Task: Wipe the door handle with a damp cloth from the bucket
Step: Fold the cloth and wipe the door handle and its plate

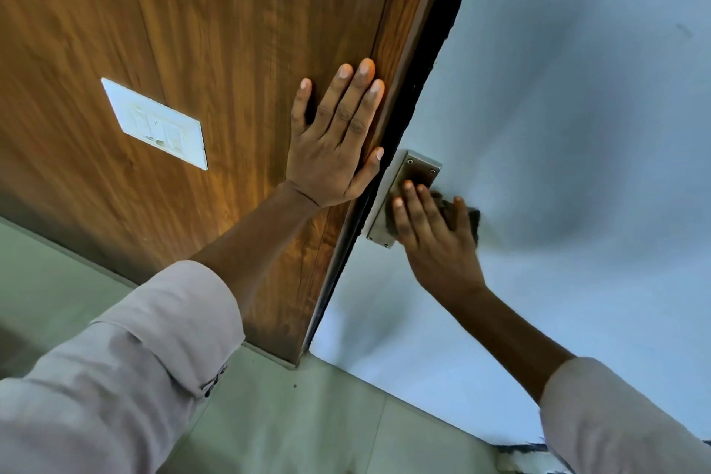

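A pale blue-grey door [577,108] carries a metal handle plate [417,169] near its left edge. My right hand [434,239] presses a dark cloth [473,217] against the lower part of the plate; the lever itself is hidden under the hand and cloth. My left hand [334,142] lies flat, fingers spread, on the brown wooden panel [231,31] beside the door's edge and holds nothing. The bucket is not in view.
A white switch plate [154,123] is set in the wooden panel to the left. A dark gap [434,50] runs between the panel and the door. Light floor tiles [307,419] lie below. Both forearms wear rolled-up pale sleeves.
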